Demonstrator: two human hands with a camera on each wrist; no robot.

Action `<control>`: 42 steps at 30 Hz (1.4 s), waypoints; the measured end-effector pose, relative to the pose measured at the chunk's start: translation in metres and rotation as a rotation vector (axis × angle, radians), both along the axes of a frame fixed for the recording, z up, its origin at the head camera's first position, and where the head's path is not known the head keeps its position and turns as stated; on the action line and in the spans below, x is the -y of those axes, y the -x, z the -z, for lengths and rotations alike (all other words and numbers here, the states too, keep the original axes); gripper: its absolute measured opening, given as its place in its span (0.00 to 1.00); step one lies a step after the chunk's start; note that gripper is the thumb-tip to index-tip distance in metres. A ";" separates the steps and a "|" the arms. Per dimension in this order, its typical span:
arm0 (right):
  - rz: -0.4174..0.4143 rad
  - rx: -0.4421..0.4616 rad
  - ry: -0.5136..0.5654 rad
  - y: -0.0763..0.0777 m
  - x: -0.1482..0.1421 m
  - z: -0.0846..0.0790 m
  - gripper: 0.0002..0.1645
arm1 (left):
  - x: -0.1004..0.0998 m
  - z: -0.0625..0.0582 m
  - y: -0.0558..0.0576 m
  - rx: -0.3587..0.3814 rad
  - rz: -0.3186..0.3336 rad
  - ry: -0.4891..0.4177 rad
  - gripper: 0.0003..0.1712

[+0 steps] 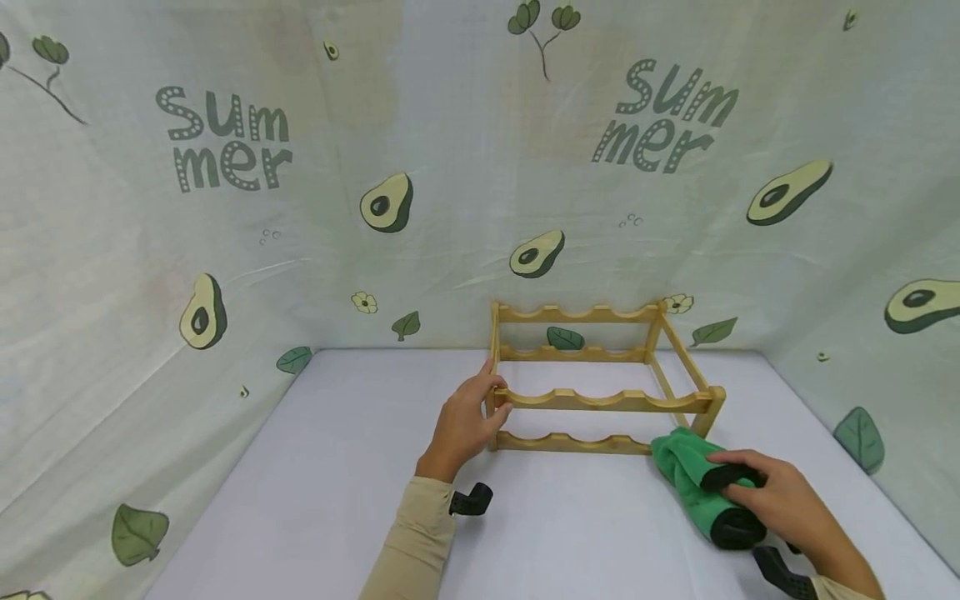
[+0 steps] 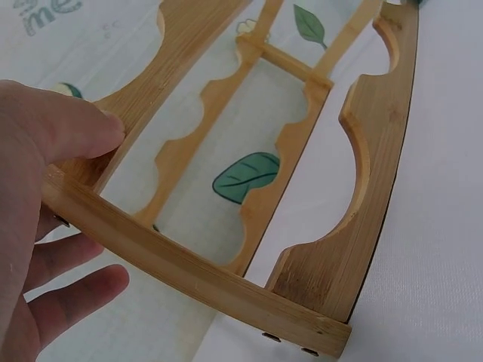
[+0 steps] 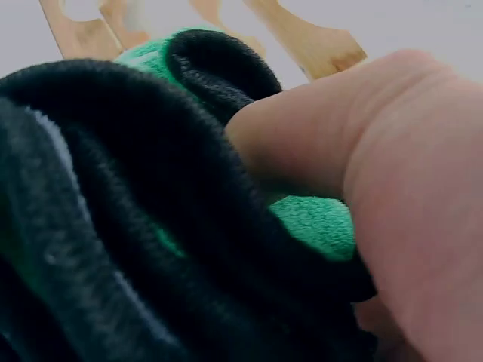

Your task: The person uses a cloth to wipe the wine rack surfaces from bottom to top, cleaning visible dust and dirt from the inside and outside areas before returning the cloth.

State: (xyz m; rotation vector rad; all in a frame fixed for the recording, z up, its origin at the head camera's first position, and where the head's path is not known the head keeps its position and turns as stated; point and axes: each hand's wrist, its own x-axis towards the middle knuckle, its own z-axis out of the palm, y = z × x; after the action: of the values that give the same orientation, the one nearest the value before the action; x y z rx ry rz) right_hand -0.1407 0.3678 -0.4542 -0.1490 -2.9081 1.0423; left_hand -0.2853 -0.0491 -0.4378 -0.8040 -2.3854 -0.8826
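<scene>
Thumb and fingers of the left hand [image 1: 465, 423] pinched the wooden rack [image 1: 600, 402] at its left front post, the thumb laid over the upper rail, with the beige-sleeved left forearm [image 1: 414, 533] slanting up and rightward to it. The rack stood at the far side of the white table [image 1: 330, 483]. By its front right corner, a green cloth [image 1: 693, 479] with black edging was clamped in the right hand [image 1: 783, 500], whose forearm slanted up leftward. Behind, lettering on the backdrop [image 1: 450, 108] read "summer" at left and again, tilted, at right.
</scene>
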 end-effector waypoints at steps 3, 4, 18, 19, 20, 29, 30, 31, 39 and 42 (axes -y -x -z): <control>-0.004 0.016 0.014 -0.003 -0.001 0.005 0.26 | 0.004 0.002 -0.001 -0.004 -0.002 0.007 0.14; -0.006 0.027 0.016 -0.004 -0.002 0.006 0.26 | 0.005 0.002 -0.001 -0.003 -0.005 0.010 0.14; 0.075 0.116 -0.010 -0.014 -0.025 0.002 0.33 | 0.002 0.005 -0.001 0.004 0.030 0.024 0.16; 0.089 0.115 -0.001 -0.013 -0.024 0.002 0.34 | 0.002 0.005 0.000 -0.001 0.029 0.022 0.16; 0.105 0.114 0.013 -0.011 -0.023 0.001 0.36 | 0.002 0.005 0.000 -0.003 0.028 0.020 0.16; 0.322 0.058 0.187 0.004 0.006 0.005 0.39 | 0.003 0.000 0.001 0.071 0.120 -0.052 0.14; 0.351 0.045 0.202 0.005 0.009 0.005 0.38 | 0.004 0.000 0.001 0.083 0.135 -0.065 0.14; 0.373 0.031 0.218 0.007 0.012 0.004 0.38 | 0.004 0.000 0.002 0.092 0.145 -0.074 0.13; 0.452 -0.135 0.280 0.003 0.024 0.000 0.32 | 0.008 -0.001 0.004 0.141 0.208 -0.099 0.12; 0.480 -0.193 0.250 0.000 0.027 -0.003 0.30 | 0.008 -0.001 0.005 0.137 0.213 -0.101 0.12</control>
State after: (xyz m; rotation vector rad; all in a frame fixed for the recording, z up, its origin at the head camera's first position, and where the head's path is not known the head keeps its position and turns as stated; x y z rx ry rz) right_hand -0.1411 0.3409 -0.4514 -0.6749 -2.3823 1.2326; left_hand -0.2901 -0.0571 -0.4364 -0.9993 -2.3798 -1.1675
